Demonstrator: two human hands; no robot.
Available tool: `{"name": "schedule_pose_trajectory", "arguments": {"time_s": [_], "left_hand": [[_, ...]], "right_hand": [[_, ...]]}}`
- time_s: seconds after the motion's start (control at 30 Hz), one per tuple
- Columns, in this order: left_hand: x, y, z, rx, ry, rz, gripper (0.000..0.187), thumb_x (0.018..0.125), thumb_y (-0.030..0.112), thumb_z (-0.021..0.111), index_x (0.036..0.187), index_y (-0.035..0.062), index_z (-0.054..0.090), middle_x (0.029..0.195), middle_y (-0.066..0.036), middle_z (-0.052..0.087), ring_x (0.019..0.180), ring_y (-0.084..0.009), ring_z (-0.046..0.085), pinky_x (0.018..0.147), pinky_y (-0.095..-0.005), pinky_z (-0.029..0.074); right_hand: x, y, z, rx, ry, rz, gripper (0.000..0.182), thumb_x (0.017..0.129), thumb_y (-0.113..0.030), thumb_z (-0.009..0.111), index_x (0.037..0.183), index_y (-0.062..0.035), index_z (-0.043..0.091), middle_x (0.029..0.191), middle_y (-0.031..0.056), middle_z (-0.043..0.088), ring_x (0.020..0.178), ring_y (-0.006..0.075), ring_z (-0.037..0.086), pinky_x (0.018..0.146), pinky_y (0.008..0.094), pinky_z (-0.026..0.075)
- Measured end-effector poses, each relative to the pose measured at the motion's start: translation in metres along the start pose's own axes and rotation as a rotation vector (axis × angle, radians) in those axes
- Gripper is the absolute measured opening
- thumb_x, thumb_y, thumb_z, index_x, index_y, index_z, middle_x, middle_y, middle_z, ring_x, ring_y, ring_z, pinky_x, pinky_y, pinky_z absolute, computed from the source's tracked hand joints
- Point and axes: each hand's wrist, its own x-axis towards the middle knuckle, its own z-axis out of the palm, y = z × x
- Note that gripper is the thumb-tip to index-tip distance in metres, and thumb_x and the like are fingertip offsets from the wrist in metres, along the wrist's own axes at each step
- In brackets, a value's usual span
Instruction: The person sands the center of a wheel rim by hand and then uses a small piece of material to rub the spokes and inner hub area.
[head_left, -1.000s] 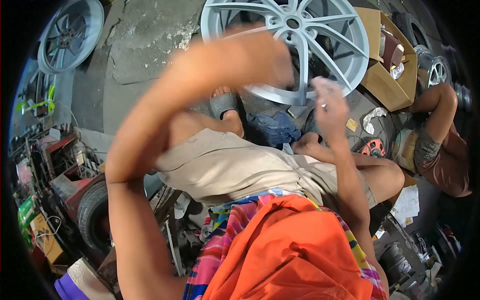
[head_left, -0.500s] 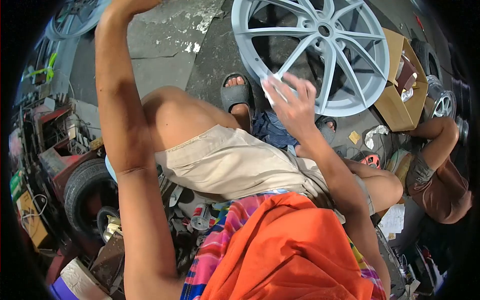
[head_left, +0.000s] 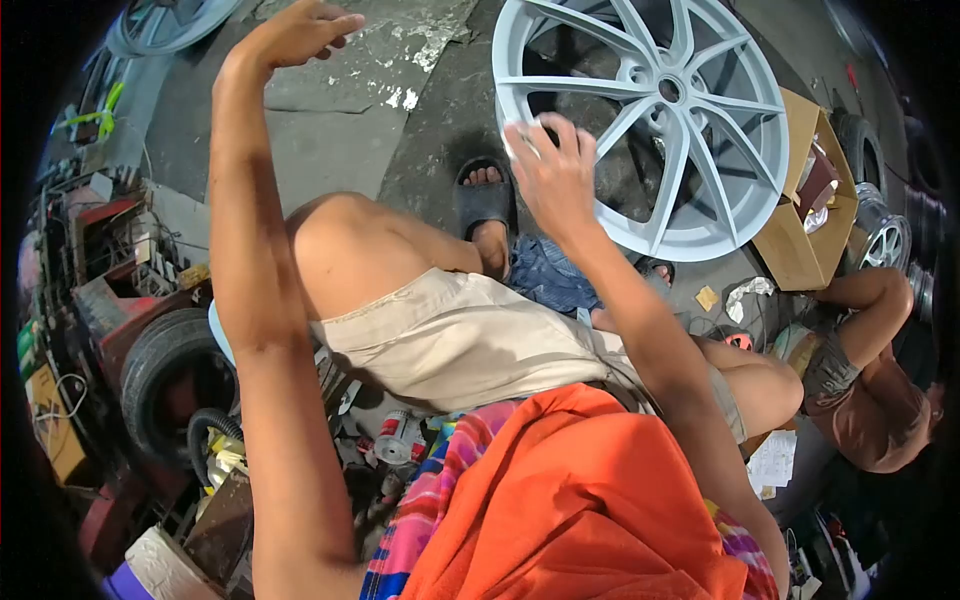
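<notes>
A round, pale wheel rim is seen ahead, nearest the right hand
Its near-left edge is overlapped by that hand's spread, blurred fingers, grip and contact unclear; the left hand is held well apart leftward, fingers loosely bent, nothing seen in it

Whl rim: lt blue-gry. Shorts: beige. Chest cloth: brt orange. Shirt: multicol. stripes, pink/blue/yel. Sandal: dk gry. Rag: dk blue. Carton: tan-brn. Bkgd person's top: red-brn.
</notes>
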Motion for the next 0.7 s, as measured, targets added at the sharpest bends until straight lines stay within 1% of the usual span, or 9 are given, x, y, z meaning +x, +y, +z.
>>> {"name": "schedule_pose_trajectory", "arguments": {"time_s": [0.1,0.3,0.33,0.37,0.4,0.47,0.57,0.67,0.7], "left_hand": [[0.0,-0.012,-0.001,0.029,0.004,0.018,0.059,0.099,0.056,0.062,0.128,0.0056,0.071,0.111,-0.009,0.074,0.098,-0.0209,0.069,0.084,-0.0336,0.053],[0.008,0.018,0.006,0.057,-0.026,0.203,0.057,0.1,0.052,0.062,0.119,-0.0016,0.072,0.098,-0.011,0.075,0.087,-0.0213,0.069,0.08,-0.0361,0.054],[0.003,0.019,0.016,0.081,0.093,0.27,0.053,0.1,0.047,0.063,0.115,-0.0025,0.073,0.092,-0.014,0.075,0.082,-0.0221,0.068,0.079,-0.0376,0.055],[-0.001,0.026,0.016,0.082,0.118,0.289,0.053,0.1,0.047,0.063,0.115,-0.0025,0.073,0.092,-0.014,0.075,0.082,-0.0221,0.068,0.079,-0.0376,0.055],[-0.005,0.036,0.016,0.127,0.08,0.254,0.049,0.1,0.045,0.064,0.116,-0.0005,0.073,0.094,-0.016,0.075,0.084,-0.0231,0.069,0.081,-0.038,0.055],[0.0,0.047,0.029,0.184,0.074,0.242,0.042,0.097,0.041,0.066,0.117,0.0045,0.075,0.097,-0.022,0.075,0.09,-0.03,0.074,0.083,-0.0412,0.056],[0.025,0.097,0.045,0.314,-0.076,0.193,0.044,0.095,0.042,0.067,0.116,0.0049,0.075,0.096,-0.022,0.076,0.092,-0.036,0.075,0.083,-0.0441,0.057],[0.049,0.151,0.057,0.407,0.024,0.256,0.043,0.093,0.043,0.068,0.113,0.0055,0.076,0.093,-0.02,0.076,0.089,-0.0383,0.074,0.082,-0.0448,0.057],[0.063,0.163,0.057,0.295,0.074,0.309,0.042,0.094,0.043,0.067,0.111,0.006,0.077,0.093,-0.019,0.077,0.09,-0.0377,0.074,0.083,-0.0441,0.057]], "right_hand": [[-0.025,0.008,-0.006,0.03,-0.048,-0.041,0.054,0.077,-0.015,0.078,0.13,-0.0123,0.068,0.127,-0.0005,0.065,0.126,0.0246,0.052,0.099,0.0462,0.039],[0.036,0.002,0.024,-0.026,0.027,0.048,0.047,0.083,-0.016,0.075,0.129,-0.0123,0.068,0.119,0.0043,0.065,0.121,0.0284,0.053,0.098,0.0485,0.04],[0.024,0.002,0.019,-0.02,0.028,0.005,0.046,0.082,-0.016,0.074,0.128,-0.0109,0.068,0.119,0.0058,0.064,0.12,0.0298,0.053,0.099,0.0499,0.04],[0.004,0.0,0.008,-0.074,-0.016,-0.03,0.05,0.08,-0.016,0.075,0.129,-0.0104,0.068,0.122,0.0052,0.064,0.122,0.0301,0.053,0.1,0.0503,0.04],[-0.017,-0.001,-0.006,-0.014,0.019,-0.056,0.041,0.085,-0.018,0.07,0.125,-0.009,0.069,0.12,0.0039,0.064,0.123,0.0289,0.053,0.1,0.0491,0.041],[-0.062,0.005,-0.023,0.006,-0.032,-0.04,0.05,0.077,-0.017,0.076,0.127,-0.0114,0.07,0.129,0.0016,0.063,0.123,0.0273,0.054,0.098,0.0478,0.04],[-0.062,0.003,-0.027,0.001,-0.021,-0.016,0.047,0.077,-0.016,0.076,0.123,-0.0106,0.072,0.128,0.0013,0.063,0.123,0.0264,0.054,0.098,0.0474,0.04],[-0.026,-0.001,-0.01,0.086,0.023,-0.006,0.043,0.079,-0.015,0.074,0.121,-0.0075,0.071,0.121,0.0033,0.063,0.121,0.0267,0.053,0.096,0.0462,0.04],[-0.019,-0.002,-0.007,0.121,0.03,0.019,0.042,0.08,-0.015,0.073,0.121,-0.0069,0.071,0.119,0.0039,0.063,0.12,0.0269,0.053,0.096,0.0456,0.04]]}}
